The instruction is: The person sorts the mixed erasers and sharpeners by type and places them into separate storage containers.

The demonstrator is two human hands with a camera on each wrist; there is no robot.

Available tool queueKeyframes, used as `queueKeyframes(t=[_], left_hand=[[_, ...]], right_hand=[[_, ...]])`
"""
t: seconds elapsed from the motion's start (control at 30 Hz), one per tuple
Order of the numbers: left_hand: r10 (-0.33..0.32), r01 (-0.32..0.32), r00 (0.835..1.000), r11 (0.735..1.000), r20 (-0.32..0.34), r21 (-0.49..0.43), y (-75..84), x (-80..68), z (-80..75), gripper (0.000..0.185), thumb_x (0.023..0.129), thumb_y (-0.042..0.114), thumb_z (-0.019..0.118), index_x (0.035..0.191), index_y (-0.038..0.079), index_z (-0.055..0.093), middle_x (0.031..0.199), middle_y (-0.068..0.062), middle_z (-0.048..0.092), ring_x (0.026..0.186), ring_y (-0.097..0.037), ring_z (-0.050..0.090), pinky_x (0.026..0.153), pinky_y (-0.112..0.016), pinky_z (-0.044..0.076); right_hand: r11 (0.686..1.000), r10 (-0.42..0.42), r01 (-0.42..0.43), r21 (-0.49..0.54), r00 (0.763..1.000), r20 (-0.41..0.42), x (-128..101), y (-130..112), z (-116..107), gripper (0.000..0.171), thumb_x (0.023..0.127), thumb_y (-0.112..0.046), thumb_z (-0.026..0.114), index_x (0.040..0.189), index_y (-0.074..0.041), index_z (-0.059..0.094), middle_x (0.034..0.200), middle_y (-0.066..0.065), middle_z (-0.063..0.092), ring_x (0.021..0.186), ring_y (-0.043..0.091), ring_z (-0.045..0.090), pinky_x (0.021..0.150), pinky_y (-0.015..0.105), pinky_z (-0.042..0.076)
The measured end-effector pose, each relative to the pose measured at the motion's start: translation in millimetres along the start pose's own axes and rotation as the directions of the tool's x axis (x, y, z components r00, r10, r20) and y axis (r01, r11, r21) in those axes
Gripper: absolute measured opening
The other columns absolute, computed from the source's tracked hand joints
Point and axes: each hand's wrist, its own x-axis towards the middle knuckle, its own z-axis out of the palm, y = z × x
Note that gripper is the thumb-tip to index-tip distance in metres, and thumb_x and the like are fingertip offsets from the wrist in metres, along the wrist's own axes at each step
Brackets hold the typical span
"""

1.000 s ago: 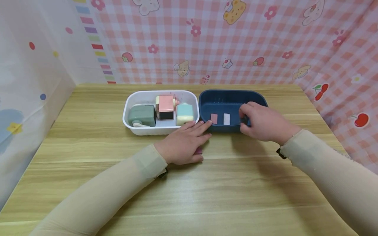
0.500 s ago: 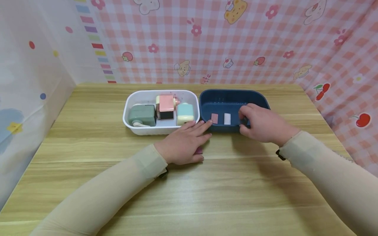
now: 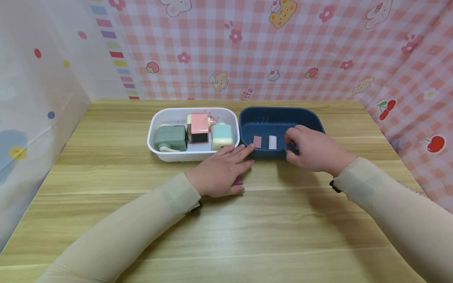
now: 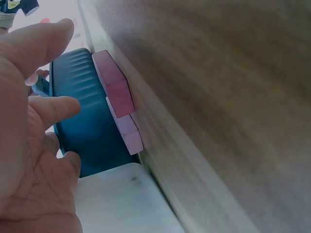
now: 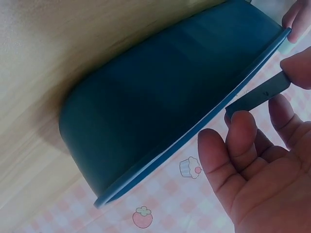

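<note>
From right wrist alone, the pinched block (image 5: 251, 99) shows a mark (image 5: 266, 93).

A pink word (image 3: 247, 94) on the checked cloth (image 3: 205, 35)
The word looks like "life", but its first letter is hard to read; it leans, low down, just above the tabletop (image 3: 226, 232). The small dark block (image 5: 255, 98) has a tiny mark (image 5: 266, 93) like a "v". In the left wrist view, a yellow label (image 4: 13, 4) in the top corner is too small to read.
</note>
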Motion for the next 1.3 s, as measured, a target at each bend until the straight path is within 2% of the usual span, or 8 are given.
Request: queueKeyframes(t=[0.23, 0.47, 1.3], left_hand=[[0.011, -0.011, 1.000, 1.000, -0.011, 0.003, 0.5, -0.5, -1.0, 0.077, 0.101, 0.057, 0.062, 0.163, 0.014, 0.042, 0.179, -0.007, 0.004, 0.166, -0.024, 0.010, 0.136, -0.042, 0.007], [0.018, -0.018, 1.000, 1.000, -0.019, 0.006, 0.6, -1.0, -1.1, 0.077, 0.101, 0.056, 0.062, 0.162, 0.014, 0.043, 0.179, -0.009, 0.006, 0.166, -0.025, 0.012, 0.136, -0.042, 0.008], [0.009, -0.009, 1.000, 1.000, -0.009, 0.007, 0.7, -1.0, -1.5, 0.077, 0.101, 0.057, 0.062, 0.163, 0.015, 0.043, 0.179, -0.008, 0.005, 0.166, -0.025, 0.012, 0.136, -0.041, 0.007]], right_hand=[[1.000, -0.008, 0.008, -0.004, 1.000, -0.021, 0.9, 0.0, -3.1, 0.019, 0.094, -0.023, 0.073, 0.105, -0.012, 0.063, 0.103, 0.007, 0.062, 0.084, 0.022, 0.057, 0.077, 0.041, 0.053], [1.000, 0.010, -0.010, -0.004, 1.000, -0.001, 1.8, -1.3, -7.5, 0.021, 0.095, -0.025, 0.073, 0.108, -0.012, 0.063, 0.108, 0.008, 0.063, 0.090, 0.023, 0.058, 0.082, 0.043, 0.055], [1.000, 0.017, -0.017, -0.005, 1.000, -0.006, 2.3, 0.5, -4.1, 0.021, 0.095, -0.025, 0.074, 0.107, -0.012, 0.064, 0.106, 0.008, 0.063, 0.086, 0.023, 0.058, 0.079, 0.042, 0.055]])
